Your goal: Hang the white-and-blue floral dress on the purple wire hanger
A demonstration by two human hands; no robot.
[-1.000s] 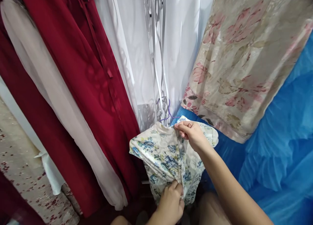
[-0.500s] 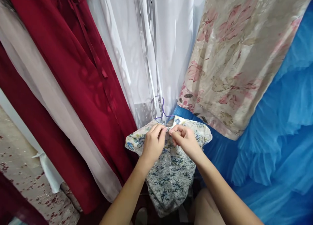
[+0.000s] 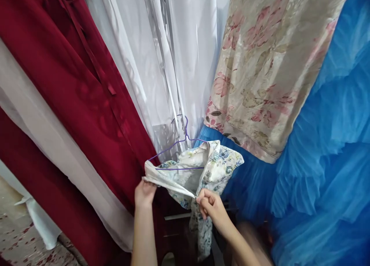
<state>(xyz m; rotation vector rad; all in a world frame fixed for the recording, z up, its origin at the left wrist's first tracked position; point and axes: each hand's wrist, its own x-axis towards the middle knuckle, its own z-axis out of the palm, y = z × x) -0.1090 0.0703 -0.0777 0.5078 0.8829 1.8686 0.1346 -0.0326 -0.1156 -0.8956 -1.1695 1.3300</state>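
A small white garment with blue flowers (image 3: 215, 164) hangs half off a thin purple wire hanger (image 3: 176, 144), whose left arm and crossbar are bare. My left hand (image 3: 144, 192) is closed on the garment's left edge, below the hanger's left end. My right hand (image 3: 209, 206) pinches the same stretched edge further right and lower. The fabric is pulled taut between my two hands, and the rest of the garment droops down behind my right wrist.
Hanging clothes crowd all around: a dark red dress (image 3: 72, 92) and a pale sheer one (image 3: 43, 131) at left, white sheer fabric (image 3: 185, 58) behind the hanger, a beige dress with pink flowers (image 3: 266, 69) and a blue ruffled tulle skirt (image 3: 323, 173) at right.
My hands have dropped from the collar and spread apart, pulling the garment's edge down and off the hanger's left side. The purple hanger is now exposed.
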